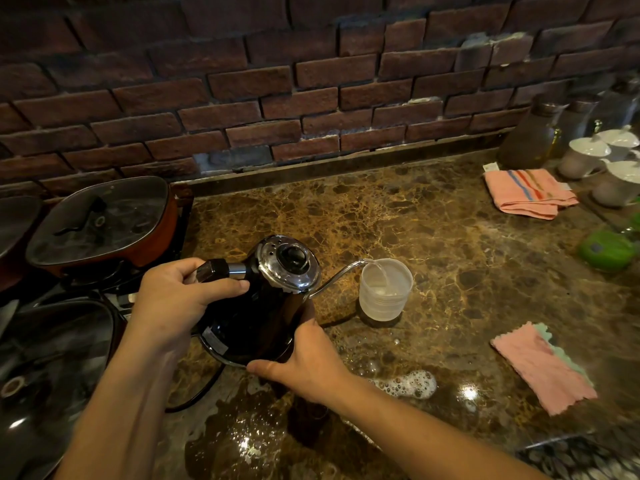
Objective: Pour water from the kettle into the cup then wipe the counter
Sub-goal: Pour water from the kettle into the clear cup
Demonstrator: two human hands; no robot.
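A black gooseneck kettle with a chrome lid is tilted to the right above the brown marble counter. My left hand grips its black handle. My right hand holds the kettle's base from below. Water runs from the thin spout into a translucent plastic cup standing on the counter just right of the kettle. A pink cloth lies flat at the right, near the front. Soapy foam and a wet patch sit on the counter in front of the kettle.
Lidded electric pots stand at the left. A folded striped pink towel, white cups, jars and a green object crowd the right back. A brick wall closes the back. A black cord trails under the kettle.
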